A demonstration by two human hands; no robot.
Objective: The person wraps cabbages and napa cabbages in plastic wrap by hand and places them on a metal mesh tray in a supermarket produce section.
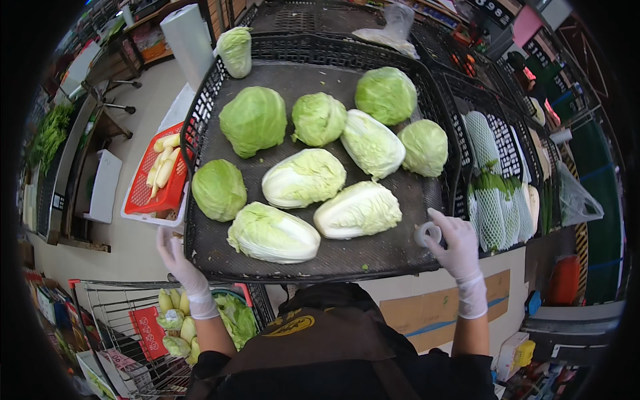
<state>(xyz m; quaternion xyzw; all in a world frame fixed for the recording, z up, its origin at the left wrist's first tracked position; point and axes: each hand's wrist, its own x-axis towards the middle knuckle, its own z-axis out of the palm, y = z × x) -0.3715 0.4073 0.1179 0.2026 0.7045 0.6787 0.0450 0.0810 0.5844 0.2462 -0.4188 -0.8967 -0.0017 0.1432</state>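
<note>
In a white glove, my right hand [455, 242] has its thumb and fingers about a translucent ring, apparently a roll of clear tape [428, 234], over the tray's front right corner. My left hand [177, 260], also gloved, hovers beside the front left corner with fingers apart and nothing visible in it. Before me is a black plastic tray [350, 257] of cabbages. Several napa cabbages lie towards the front, the nearest napa cabbage [275, 232] close to the left. Round cabbages sit behind and beside them, including a large round cabbage [253, 121] and a smaller round cabbage [219, 190] at left.
A red basket [172, 192] of pale vegetables stands left of the tray, below a large plastic-bag roll [187, 45]. A wire shopping cart [107, 310] with vegetables is at lower left. Net-wrapped vegetables [500, 210] fill crates at right. Flat cardboard [440, 310] lies on the floor.
</note>
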